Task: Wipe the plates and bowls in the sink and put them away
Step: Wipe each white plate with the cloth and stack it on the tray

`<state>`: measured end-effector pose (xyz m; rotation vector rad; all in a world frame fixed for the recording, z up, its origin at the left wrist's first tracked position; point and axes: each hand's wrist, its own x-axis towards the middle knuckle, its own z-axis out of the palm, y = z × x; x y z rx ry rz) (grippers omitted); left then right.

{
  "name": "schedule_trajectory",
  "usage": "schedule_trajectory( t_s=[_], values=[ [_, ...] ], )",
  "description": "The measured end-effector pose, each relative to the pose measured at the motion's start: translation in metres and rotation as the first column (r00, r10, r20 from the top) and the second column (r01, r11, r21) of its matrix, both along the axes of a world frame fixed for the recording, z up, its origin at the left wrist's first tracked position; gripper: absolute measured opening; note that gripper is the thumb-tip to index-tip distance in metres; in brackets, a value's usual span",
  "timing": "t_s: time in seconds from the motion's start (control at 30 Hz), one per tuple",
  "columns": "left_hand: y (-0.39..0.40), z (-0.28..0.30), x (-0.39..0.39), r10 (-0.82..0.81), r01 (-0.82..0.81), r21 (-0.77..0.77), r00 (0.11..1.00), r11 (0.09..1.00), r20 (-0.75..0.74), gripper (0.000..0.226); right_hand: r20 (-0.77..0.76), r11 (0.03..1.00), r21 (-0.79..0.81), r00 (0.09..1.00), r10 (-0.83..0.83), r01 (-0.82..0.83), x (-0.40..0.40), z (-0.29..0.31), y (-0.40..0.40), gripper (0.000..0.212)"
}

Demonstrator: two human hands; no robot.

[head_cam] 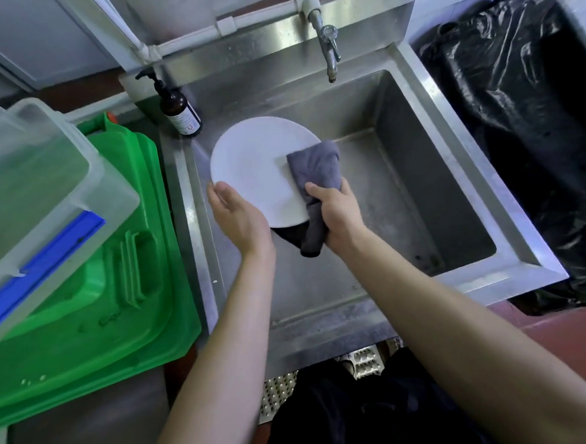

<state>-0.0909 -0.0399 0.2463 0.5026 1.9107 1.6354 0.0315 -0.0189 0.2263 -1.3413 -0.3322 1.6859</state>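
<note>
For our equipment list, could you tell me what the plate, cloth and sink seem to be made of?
Plate: matte white, probably plastic or melamine; no glaze shine.
Cloth: soft grey fabric, perhaps microfibre; it folds and drapes.
Sink: brushed stainless steel, with dull metallic reflections.

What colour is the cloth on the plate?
Grey; the cloth shows clearly in the head view, held in the right hand.
</note>
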Motion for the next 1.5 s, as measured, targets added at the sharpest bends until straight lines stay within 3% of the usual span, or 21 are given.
schedule_trajectory(
  t_s=[0.1, 0.2, 0.27, 0.3, 0.37, 0.4, 0.53, 0.63, 0.73, 0.8, 0.87, 0.9, 0.97, 1.03, 1.13, 1.23, 1.33, 1.5],
  values=[
    [-0.014, 0.001, -0.025, -0.233, 0.236, -0.111, 0.972, 0.966, 0.039, 0.043, 0.158, 0.998, 0.055, 0.987, 0.023, -0.032, 0.028, 0.003, 0.011, 0.034],
    [-0.007, 0.022, -0.063, -0.441, 0.441, -0.281, 0.895, 0.852, 0.067, 0.063, 0.41, 0.939, 0.162, 0.886, 0.215, -0.303, 0.062, 0.024, 0.023, 0.026],
    [0.01, 0.042, -0.075, -0.63, 0.614, -0.351, 0.772, 0.707, 0.079, 0.067, 0.541, 0.83, 0.177, 0.757, 0.367, -0.529, 0.072, 0.041, 0.03, 0.027],
    [0.02, 0.05, -0.077, -0.738, 0.71, -0.382, 0.668, 0.592, 0.096, 0.069, 0.583, 0.768, 0.173, 0.693, 0.424, -0.617, 0.072, 0.05, 0.033, 0.028],
    [0.036, 0.059, -0.069, -0.866, 0.843, -0.377, 0.47, 0.383, 0.17, 0.068, 0.639, 0.686, 0.16, 0.604, 0.476, -0.709, 0.07, 0.062, 0.042, 0.03],
    [0.04, 0.06, -0.062, -0.885, 0.856, -0.383, 0.434, 0.347, 0.168, 0.064, 0.65, 0.678, 0.161, 0.594, 0.474, -0.717, 0.069, 0.067, 0.046, 0.031],
    [0.057, 0.052, -0.047, -0.83, 0.732, -0.462, 0.557, 0.501, -0.017, 0.064, 0.642, 0.722, 0.159, 0.626, 0.443, -0.674, 0.078, 0.074, 0.064, 0.032],
    [0.061, 0.042, -0.042, -0.699, 0.639, -0.437, 0.714, 0.634, 0.03, 0.071, 0.502, 0.847, 0.146, 0.777, 0.381, -0.511, 0.096, 0.065, 0.066, 0.033],
    [0.054, 0.039, -0.002, -0.336, 0.345, -0.318, 0.938, 0.883, 0.085, 0.055, 0.252, 0.981, 0.099, 0.957, 0.14, -0.169, 0.088, 0.034, 0.049, 0.042],
    [0.043, 0.035, 0.038, -0.069, 0.108, -0.258, 0.985, 0.96, 0.156, 0.052, 0.032, 0.999, 0.038, 0.999, -0.003, 0.002, 0.069, 0.016, 0.031, 0.044],
    [0.03, 0.026, 0.062, 0.055, 0.004, -0.27, 0.976, 0.963, 0.211, 0.047, -0.041, 0.998, -0.02, 0.998, -0.053, 0.053, 0.065, 0.006, 0.019, 0.042],
    [0.022, 0.021, 0.066, 0.025, 0.055, -0.273, 0.959, 0.96, 0.281, 0.044, -0.005, 0.999, -0.027, 0.999, -0.036, 0.036, 0.073, 0.001, 0.017, 0.042],
    [0.013, 0.009, 0.053, -0.176, 0.308, -0.293, 0.899, 0.905, 0.401, 0.044, 0.106, 1.0, -0.013, 0.994, 0.024, -0.023, 0.098, -0.004, 0.022, 0.039],
    [0.014, 0.012, 0.03, -0.409, 0.544, -0.286, 0.813, 0.789, 0.415, 0.05, 0.219, 0.993, 0.02, 0.969, 0.111, -0.118, 0.122, -0.002, 0.029, 0.037],
    [0.031, 0.022, 0.02, -0.569, 0.674, -0.226, 0.724, 0.703, 0.39, 0.053, 0.371, 0.936, 0.07, 0.88, 0.296, -0.344, 0.145, 0.01, 0.042, 0.037],
    [0.044, 0.028, 0.029, -0.579, 0.64, -0.327, 0.769, 0.695, 0.272, 0.042, 0.449, 0.908, 0.088, 0.83, 0.33, -0.409, 0.155, 0.022, 0.059, 0.034],
    [0.049, 0.032, 0.042, -0.472, 0.522, -0.331, 0.853, 0.786, 0.224, 0.035, 0.431, 0.929, 0.084, 0.854, 0.291, -0.359, 0.158, 0.02, 0.062, 0.04],
    [0.055, 0.026, 0.088, -0.192, 0.211, -0.278, 0.977, 0.937, 0.096, 0.04, 0.043, 0.996, -0.085, 0.998, 0.041, -0.038, 0.124, -0.006, 0.03, 0.06]
  ],
)
